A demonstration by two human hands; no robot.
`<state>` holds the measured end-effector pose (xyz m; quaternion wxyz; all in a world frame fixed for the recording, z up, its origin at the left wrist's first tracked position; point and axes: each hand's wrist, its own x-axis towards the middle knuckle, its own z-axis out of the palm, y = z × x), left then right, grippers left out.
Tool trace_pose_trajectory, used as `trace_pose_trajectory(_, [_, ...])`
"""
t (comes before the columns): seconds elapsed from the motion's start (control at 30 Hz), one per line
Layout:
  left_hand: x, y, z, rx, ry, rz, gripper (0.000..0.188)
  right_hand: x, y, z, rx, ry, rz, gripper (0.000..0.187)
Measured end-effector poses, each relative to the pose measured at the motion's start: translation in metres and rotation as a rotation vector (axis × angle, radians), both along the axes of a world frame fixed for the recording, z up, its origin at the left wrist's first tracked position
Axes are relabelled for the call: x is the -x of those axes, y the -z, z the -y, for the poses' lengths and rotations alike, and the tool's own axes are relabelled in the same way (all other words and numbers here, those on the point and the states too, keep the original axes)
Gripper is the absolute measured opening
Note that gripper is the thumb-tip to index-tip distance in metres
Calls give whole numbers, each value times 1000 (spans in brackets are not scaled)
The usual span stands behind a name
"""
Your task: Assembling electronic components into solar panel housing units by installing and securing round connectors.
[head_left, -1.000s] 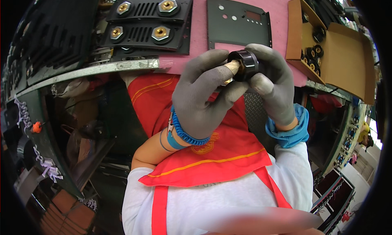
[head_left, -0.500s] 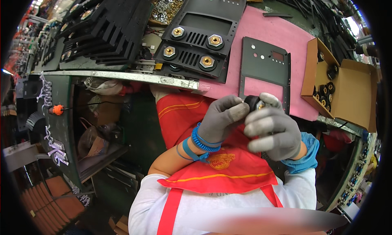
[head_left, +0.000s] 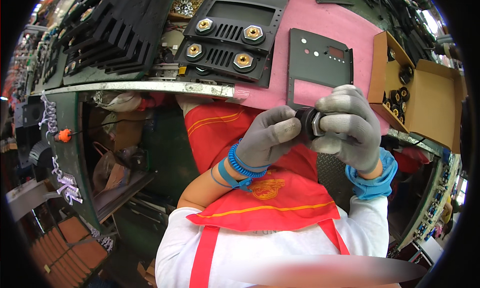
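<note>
1. Tracing outward from the black round fitting (head_left: 303, 119): found it raised in front of the red apron (head_left: 300, 200), between both gloved hands and touching each.
2. Read its short axis as running roughly left to right; noted the silver hex nut (head_left: 316, 124) at the end toward the right hand, black body toward the left.
3. Saw the left hand (head_left: 267, 138) pinching the black body, thumb and fingers drawn close.
4. Saw the right hand (head_left: 350, 125) curled narrowly about the nut end; could not tell how firmly. Judged neither hand nearer, both being in contact.
5. Marked the dark panel (head_left: 320, 63) flat on the pink mat (head_left: 362, 38), ahead of the hands; could not tell whether touching the right hand or apart.
6. Logged the open cardboard box (head_left: 435, 108) ahead and right, nearer the right hand, more black fittings (head_left: 396, 99) inside.
7. Placed the stacked slotted panels (head_left: 227, 45) ahead and left, bearing brass-centred hex fittings (head_left: 243, 61).
</note>
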<state>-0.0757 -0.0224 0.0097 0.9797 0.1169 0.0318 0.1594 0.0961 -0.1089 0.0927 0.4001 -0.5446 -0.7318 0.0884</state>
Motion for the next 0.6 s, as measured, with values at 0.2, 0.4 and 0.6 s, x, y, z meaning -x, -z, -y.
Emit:
trace_pose_trajectory(0.2, [3, -1, 1, 114, 244, 73, 32, -5, 8, 3, -41, -91, 7, 29])
trace_pose_trajectory(0.4, [-5, 0, 18, 14, 74, -116, 20, 4, 11, 26, 133, 51, -164, 40])
trace_pose_trajectory(0.6, [-10, 10, 25, -10, 24, -10, 19, 7, 8, 39, 179, 113, -72, 32])
